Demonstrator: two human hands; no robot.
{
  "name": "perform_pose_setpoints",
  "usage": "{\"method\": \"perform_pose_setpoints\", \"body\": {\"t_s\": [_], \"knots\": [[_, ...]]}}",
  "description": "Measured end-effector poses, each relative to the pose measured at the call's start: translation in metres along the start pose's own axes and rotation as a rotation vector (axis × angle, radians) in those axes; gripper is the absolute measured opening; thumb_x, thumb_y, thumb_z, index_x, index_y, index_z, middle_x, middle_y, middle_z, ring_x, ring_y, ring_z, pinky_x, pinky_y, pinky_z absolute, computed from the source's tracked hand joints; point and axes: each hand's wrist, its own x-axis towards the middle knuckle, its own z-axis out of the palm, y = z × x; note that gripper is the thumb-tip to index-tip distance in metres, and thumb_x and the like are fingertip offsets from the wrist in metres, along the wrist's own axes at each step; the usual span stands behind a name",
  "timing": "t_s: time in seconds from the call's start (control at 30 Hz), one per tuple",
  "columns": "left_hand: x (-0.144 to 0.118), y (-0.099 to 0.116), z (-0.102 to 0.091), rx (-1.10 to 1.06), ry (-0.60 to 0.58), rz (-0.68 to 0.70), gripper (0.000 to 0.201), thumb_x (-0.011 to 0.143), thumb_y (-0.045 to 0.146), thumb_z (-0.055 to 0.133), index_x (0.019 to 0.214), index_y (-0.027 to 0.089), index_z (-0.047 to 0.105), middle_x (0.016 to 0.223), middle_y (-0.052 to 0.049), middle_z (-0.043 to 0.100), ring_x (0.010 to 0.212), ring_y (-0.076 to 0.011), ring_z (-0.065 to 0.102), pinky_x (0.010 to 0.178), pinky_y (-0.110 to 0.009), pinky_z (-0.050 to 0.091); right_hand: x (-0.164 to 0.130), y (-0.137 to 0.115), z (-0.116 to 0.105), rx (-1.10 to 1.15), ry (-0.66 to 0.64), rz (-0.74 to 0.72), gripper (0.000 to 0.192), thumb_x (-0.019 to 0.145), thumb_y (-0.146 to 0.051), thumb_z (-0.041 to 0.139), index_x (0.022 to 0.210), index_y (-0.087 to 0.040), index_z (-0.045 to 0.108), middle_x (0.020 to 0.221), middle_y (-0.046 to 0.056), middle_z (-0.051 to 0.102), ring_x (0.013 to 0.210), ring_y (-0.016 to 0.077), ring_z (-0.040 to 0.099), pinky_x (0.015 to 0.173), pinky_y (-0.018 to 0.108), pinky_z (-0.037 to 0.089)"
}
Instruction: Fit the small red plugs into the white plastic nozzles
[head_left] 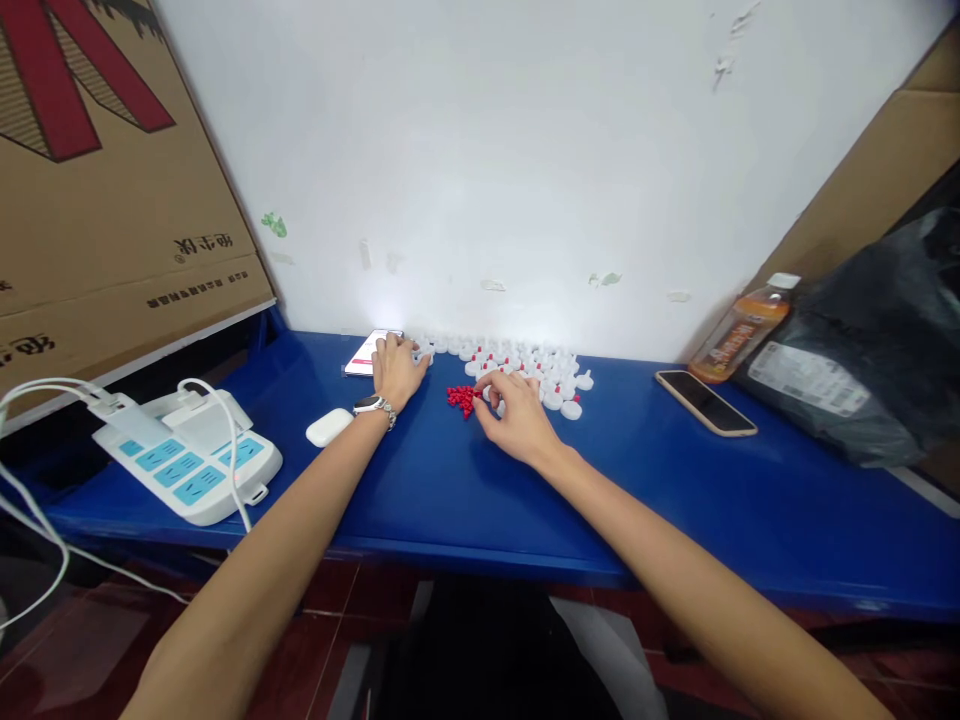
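Observation:
Both my arms reach over a blue table (450,480) towards the white wall. My left hand (397,368), with a watch on its wrist, lies palm down on the left end of a row of small white plastic caps (551,378), its fingers touching them. My right hand (514,410) rests at a small heap of red plastic pieces (462,398), its fingertips pinched at the heap's right edge. Some of the white caps carry a red piece on top. Whether either hand holds a piece is hidden by the fingers.
A phone with a lit screen (365,353) lies left of my left hand, a white earbud case (328,427) near my wrist. A white power strip (187,455) with cables sits left. A second phone (705,402), a drink bottle (739,335) and a black bag (870,350) lie right.

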Motion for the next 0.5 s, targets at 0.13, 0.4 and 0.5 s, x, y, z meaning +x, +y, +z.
{"method": "perform_pose_setpoints", "body": {"t_s": [0.13,0.4,0.5], "knots": [[0.002,0.004,0.006,-0.057,0.012,-0.007,0.024,0.091,0.041,0.060,0.094,0.022,0.074,0.118,-0.013,0.058,0.118,-0.0351,0.047,0.100,-0.051,0.041,0.002,0.002,0.007,0.062,-0.011,0.005,0.008,0.087,-0.022,0.057,0.093,-0.023,0.063,0.070,-0.003,0.055,0.080,0.0198,0.056,0.087,0.038,0.031],[-0.011,0.019,-0.020,-0.440,0.013,0.278,0.019,0.099,0.034,0.049,0.100,0.020,0.061,0.120,-0.011,0.063,0.108,-0.0244,0.059,0.098,-0.040,0.048,0.001,0.012,-0.004,0.054,0.036,0.059,0.007,0.088,-0.023,0.059,0.090,-0.022,0.065,0.073,-0.001,0.059,0.085,0.0203,0.055,0.087,0.038,0.032],[-0.025,0.025,-0.033,-0.619,-0.148,0.314,0.022,0.102,0.040,0.043,0.105,0.021,0.054,0.118,-0.009,0.068,0.095,-0.0196,0.065,0.085,-0.034,0.052,-0.002,0.012,-0.006,-0.087,-0.047,-0.035,0.008,0.088,-0.024,0.062,0.091,-0.023,0.069,0.086,0.003,0.065,0.095,0.0235,0.052,0.088,0.041,0.030]]}}
